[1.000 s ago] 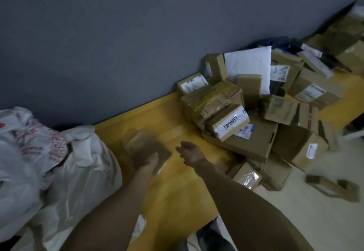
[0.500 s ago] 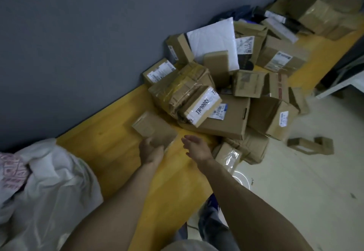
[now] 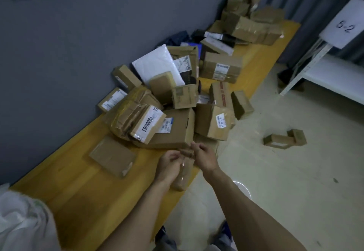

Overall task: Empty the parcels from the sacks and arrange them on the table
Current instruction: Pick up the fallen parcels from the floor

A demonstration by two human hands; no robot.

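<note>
- Yellow table [image 3: 78, 201] set against a grey wall, heaped with cardboard parcels [image 3: 173, 130].
- Taped parcel [image 3: 180, 180] at the table's near edge, gripped by the left hand [image 3: 169, 165].
- Right hand [image 3: 205, 159] curled at the parcel's far end; grip cannot be told.

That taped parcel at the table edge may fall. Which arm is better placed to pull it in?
Left, likely: the left grip is over the parcel, on the table side; the right grip is at its far end.

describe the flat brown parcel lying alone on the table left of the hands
The flat parcel is a thin brown cardboard rectangle with glossy tape at its near corner. It lies flat on the yellow table, skewed to its edge, beside the pile. The left hand and right hand are clear of it.
</note>
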